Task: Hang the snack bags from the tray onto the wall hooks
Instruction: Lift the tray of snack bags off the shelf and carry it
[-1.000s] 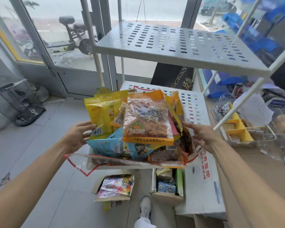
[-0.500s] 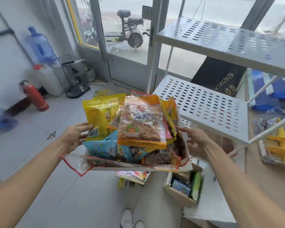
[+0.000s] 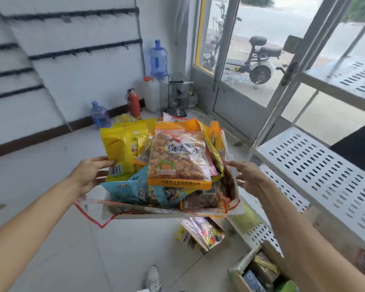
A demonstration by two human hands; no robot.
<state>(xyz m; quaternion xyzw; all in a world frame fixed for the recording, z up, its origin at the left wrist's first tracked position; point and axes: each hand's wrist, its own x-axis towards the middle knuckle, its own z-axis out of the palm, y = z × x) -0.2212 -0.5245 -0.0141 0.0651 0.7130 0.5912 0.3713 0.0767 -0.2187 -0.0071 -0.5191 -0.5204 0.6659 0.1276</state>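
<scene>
Two bare hands carry a white tray (image 3: 148,217) heaped with snack bags (image 3: 215,142) through a small shop. The left hand (image 3: 92,174) grips the tray's left side, thumb laid on the barcode corner of a yellow bag (image 3: 116,151), fingers out of sight beneath. The right hand (image 3: 248,179) meets the tray's right side with its forefinger stretched along the wall; blur hides whether the other fingers curl round the edge. An orange-edged bag (image 3: 178,165) of golden-brown snacks tops the heap, with pale blue bags (image 3: 129,190) nearer the camera and dark brown packs (image 3: 200,202) at the near right corner. A clear bag with a red border (image 3: 89,216) droops over the tray's near left corner. The tray hangs in the air above a pale tiled floor, well apart from the wall hooks (image 3: 82,50), black rows on the white wall at far left. Along the foot of that wall stand a small blue bottle (image 3: 100,115), a red fire extinguisher (image 3: 133,103), a white jerrycan (image 3: 151,93) with a large blue water bottle (image 3: 158,57) just behind it, and a wire rack (image 3: 177,95). A glass door (image 3: 236,106) at far right shows a scooter (image 3: 259,60) outside. A white perforated shelf (image 3: 316,169) fills the right side. On the floor below the tray lie more snack packs (image 3: 202,230), with an open cardboard box (image 3: 255,272) at near right and a white shoe (image 3: 153,279) at the near edge.
</scene>
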